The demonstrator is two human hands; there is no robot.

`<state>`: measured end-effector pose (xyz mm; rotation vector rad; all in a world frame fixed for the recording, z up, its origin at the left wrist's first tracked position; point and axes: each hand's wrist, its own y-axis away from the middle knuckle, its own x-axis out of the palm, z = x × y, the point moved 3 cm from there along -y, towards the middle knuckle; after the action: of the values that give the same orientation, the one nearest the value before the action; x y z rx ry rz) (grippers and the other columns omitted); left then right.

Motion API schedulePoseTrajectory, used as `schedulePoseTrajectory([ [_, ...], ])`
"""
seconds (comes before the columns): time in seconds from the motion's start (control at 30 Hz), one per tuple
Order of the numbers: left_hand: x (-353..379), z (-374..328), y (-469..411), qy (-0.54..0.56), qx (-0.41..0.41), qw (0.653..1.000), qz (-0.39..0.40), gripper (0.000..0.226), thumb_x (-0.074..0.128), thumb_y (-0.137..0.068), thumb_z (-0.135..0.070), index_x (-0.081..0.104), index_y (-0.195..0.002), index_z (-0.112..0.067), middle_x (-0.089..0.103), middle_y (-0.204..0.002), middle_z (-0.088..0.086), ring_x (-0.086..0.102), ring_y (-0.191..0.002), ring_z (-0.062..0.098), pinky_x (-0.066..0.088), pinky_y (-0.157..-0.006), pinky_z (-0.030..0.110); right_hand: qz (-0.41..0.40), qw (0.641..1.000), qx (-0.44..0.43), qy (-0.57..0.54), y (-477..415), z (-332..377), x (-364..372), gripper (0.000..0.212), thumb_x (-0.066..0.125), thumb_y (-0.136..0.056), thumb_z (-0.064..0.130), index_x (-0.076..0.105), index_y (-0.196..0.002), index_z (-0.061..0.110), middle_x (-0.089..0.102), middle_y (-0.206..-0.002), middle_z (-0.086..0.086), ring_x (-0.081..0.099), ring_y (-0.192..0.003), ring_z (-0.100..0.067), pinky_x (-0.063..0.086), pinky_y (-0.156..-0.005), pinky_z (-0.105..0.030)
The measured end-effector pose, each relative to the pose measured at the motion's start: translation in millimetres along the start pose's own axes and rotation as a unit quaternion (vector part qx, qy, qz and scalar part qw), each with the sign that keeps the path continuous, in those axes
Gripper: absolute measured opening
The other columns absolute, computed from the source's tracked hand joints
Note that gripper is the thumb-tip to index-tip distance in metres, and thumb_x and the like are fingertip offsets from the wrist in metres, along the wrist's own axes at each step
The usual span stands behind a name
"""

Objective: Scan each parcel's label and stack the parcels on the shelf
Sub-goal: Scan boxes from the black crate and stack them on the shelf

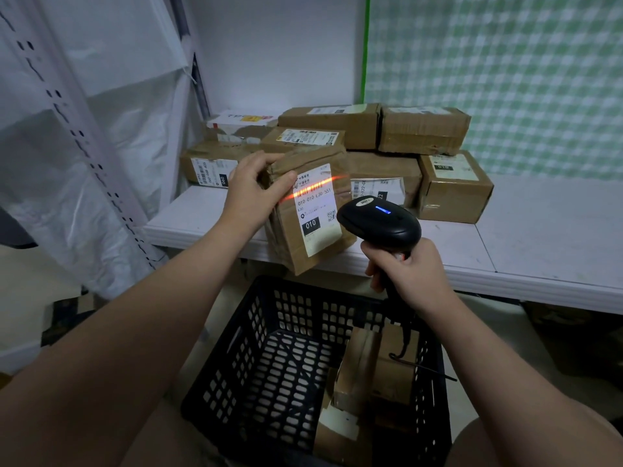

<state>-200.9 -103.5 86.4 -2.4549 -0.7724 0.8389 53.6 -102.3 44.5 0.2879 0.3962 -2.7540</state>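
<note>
My left hand (pixel 256 187) grips the top left corner of a brown cardboard parcel (pixel 286 237), held tilted above the front edge of the white shelf (pixel 539 237). Its white label (pixel 315 207) faces me, marked 010. A red scan line crosses the barcode at the label's top. My right hand (pixel 408 267) grips the handle of a black barcode scanner (pixel 379 219), which points at the label and shows a blue light. Several brown parcels (pixel 421 129) are stacked at the back of the shelf.
A black plastic crate (pixel 269 348) sits below the shelf between my arms, with two cardboard parcels (pixel 364 375) in its right half. A perforated white upright (pixel 81 136) and plastic sheeting stand to the left. A green checked cloth (pixel 505 79) hangs behind the shelf on the right.
</note>
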Motion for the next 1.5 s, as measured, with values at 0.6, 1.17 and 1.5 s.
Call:
schedulePoseTrajectory([
  [0.6, -77.5, 53.9, -1.2, 0.257, -0.215, 0.938, -0.083, 0.058, 0.07, -0.081, -0.035, 0.04, -0.13, -0.027, 0.054, -0.13, 0.001, 0.064, -0.106, 0.02, 0.057, -0.077, 0.031, 0.051, 0.998, -0.005, 0.023, -73.3, 48.5, 52.7, 0.013, 0.072, -0.086, 0.019, 0.069, -0.08, 0.007, 0.069, -0.063, -0.006, 0.063, -0.051, -0.015, 0.051, -0.054, -0.023],
  [1.17, -46.8, 160.9, -278.4, 0.292, -0.386, 0.865, -0.134, 0.082, 0.066, -0.081, -0.056, 0.029, -0.146, -0.022, 0.045, -0.14, 0.004, 0.052, -0.121, 0.028, 0.059, -0.079, 0.036, -0.01, 0.998, 0.057, 0.012, -309.8, 74.7, 98.5, 0.019, 0.068, -0.089, 0.027, 0.064, -0.102, 0.014, 0.069, -0.076, -0.013, 0.061, -0.046, -0.016, 0.049, -0.046, -0.024],
  [1.5, -1.6, 153.4, -262.0, -0.367, -0.013, 0.93, -0.004, 0.083, 0.045, -0.082, -0.071, 0.007, -0.15, -0.043, -0.004, -0.159, 0.01, -0.003, -0.145, 0.037, 0.004, -0.114, 0.061, 0.01, 0.993, 0.116, -0.017, -335.8, 48.0, 111.4, 0.025, 0.07, -0.087, 0.028, 0.066, -0.097, 0.005, 0.069, -0.072, -0.014, 0.058, -0.05, -0.021, 0.05, -0.05, -0.029],
])
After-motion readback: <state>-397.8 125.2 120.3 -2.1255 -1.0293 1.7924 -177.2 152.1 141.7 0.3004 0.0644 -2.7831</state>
